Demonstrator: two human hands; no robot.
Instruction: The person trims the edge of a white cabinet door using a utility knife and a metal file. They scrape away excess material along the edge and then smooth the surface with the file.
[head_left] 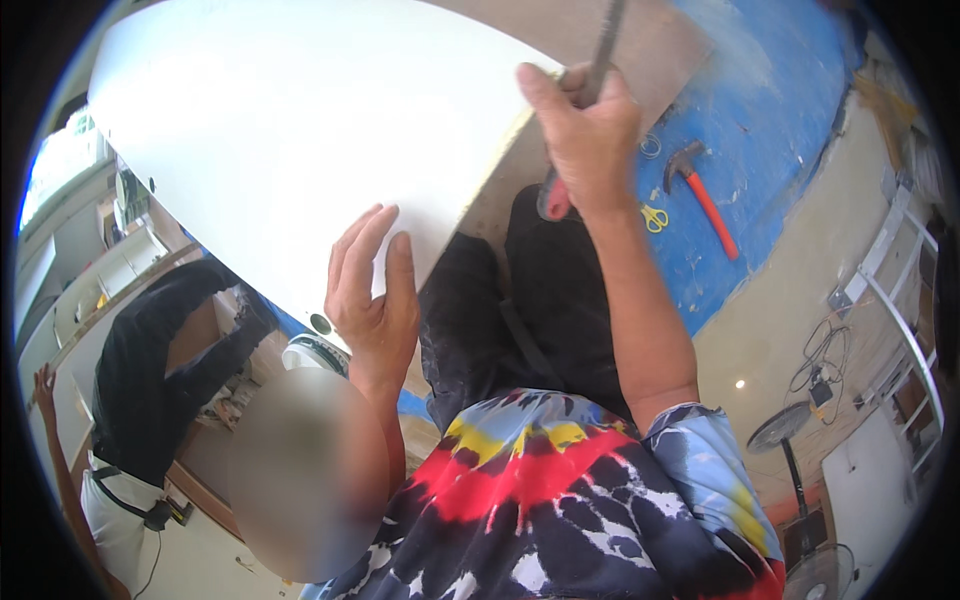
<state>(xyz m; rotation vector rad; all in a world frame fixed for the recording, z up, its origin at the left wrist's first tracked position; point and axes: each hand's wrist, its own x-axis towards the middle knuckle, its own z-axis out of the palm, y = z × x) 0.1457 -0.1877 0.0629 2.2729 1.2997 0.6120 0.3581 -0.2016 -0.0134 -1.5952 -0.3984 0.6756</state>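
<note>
A large white panel (pixel 270 130) spans the upper left, with a round hole near its lower corner. Its right edge is pale yellow and looks rough. My left hand (pixel 372 285) lies on the panel near that edge, fingers spread and holding nothing. At the edge's upper end, my right hand (pixel 590 135) is closed around a long, dark, file-like tool. The red-and-black handle (pixel 555 198) of this file sticks out below my palm, and its shaft runs upward out of the picture. My right thumb is beside the panel's corner.
On a blue sheet (pixel 770 120) to the right lie a claw hammer (pixel 708 205) with an orange-red handle and yellow scissors (pixel 654 218). Another person (pixel 150 380) is at the far left. A fan (pixel 780 428), a coiled cable (pixel 822 365) and a white metal frame (pixel 900 310) are at the right.
</note>
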